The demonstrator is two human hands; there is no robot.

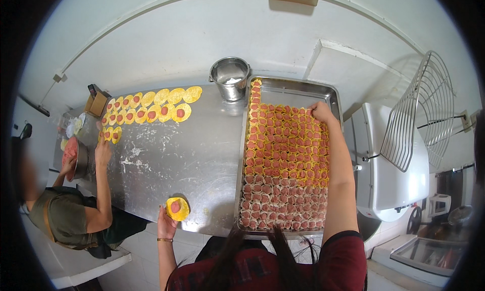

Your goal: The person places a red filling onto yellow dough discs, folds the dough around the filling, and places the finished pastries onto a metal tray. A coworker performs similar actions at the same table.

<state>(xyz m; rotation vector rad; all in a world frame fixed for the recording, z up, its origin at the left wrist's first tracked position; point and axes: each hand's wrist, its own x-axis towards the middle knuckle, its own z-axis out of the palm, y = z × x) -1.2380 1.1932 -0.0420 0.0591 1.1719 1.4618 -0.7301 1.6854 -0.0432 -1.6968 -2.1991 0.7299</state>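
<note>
To the left of the tray (293,95), near its near-left corner, your left hand (167,224) is partly open, fingers curled under a yellow wrapper (185,215) with a pat of pink filling (176,206) on it. Keep that palm level and the grip light, so the wrapper neither tears nor creases and the filling stays near its middle. Inside the tray, toward its far right, your right hand (321,111) has its fingers drawn together at the corner of the block of dumplings (288,139); you can't tell from here whether they pinch one or only touch it. Nudge with the fingertips there, because pressing hard would probably squash the open tops. Line each piece up with its row, upright and snug against its neighbour. Well left of the tray, a co-worker's hand (103,150) is at the laid-out wrappers (151,113); leave it room.
</note>
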